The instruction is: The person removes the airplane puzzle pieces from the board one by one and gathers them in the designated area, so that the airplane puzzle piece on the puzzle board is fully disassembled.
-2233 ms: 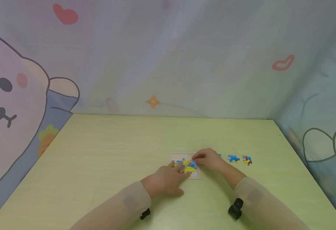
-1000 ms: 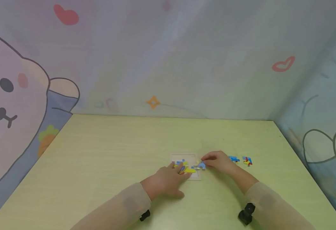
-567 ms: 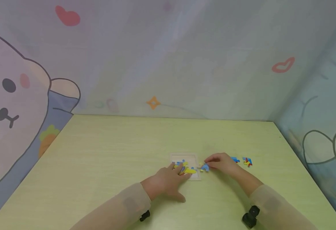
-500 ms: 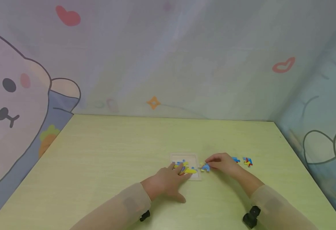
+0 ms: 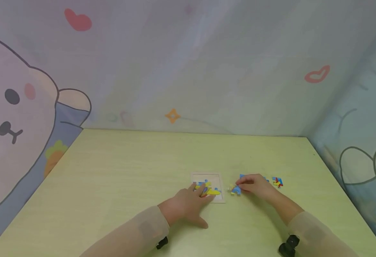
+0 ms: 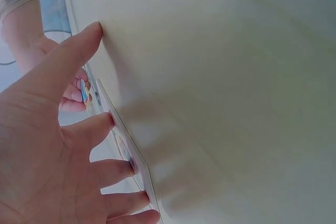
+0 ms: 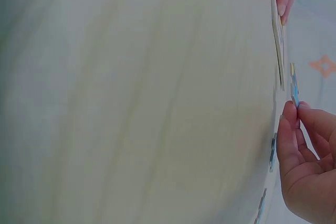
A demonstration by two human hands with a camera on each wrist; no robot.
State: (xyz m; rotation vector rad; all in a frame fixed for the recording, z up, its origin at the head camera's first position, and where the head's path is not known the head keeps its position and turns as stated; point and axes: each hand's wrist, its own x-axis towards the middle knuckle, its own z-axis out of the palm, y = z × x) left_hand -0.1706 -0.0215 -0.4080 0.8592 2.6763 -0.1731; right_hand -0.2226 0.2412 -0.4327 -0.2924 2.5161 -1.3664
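Note:
My left hand (image 5: 186, 203) lies spread with its fingertips on a small square puzzle tray (image 5: 216, 177) and the yellow and blue pieces (image 5: 212, 192) in its lower part. In the left wrist view the thumb stands apart from the fingers (image 6: 123, 169), which rest along the tray's edge. Just right of the tray, my right hand (image 5: 258, 186) pinches a blue and yellow jigsaw piece (image 5: 236, 191) between thumb and fingertips. The right wrist view shows this piece (image 7: 294, 85) held up on edge above the table.
Loose jigsaw pieces lie on the table to the right: a blue one (image 5: 241, 176) partly behind my right hand, another (image 5: 266, 179) mostly hidden by it, and a red, yellow and blue one (image 5: 277, 182) farther right. A printed cloth (image 5: 207, 71) hangs behind the table.
My right hand has drawn back to the right from over the tray, bringing the pinched jigsaw piece along. The left hand has stayed on the tray.

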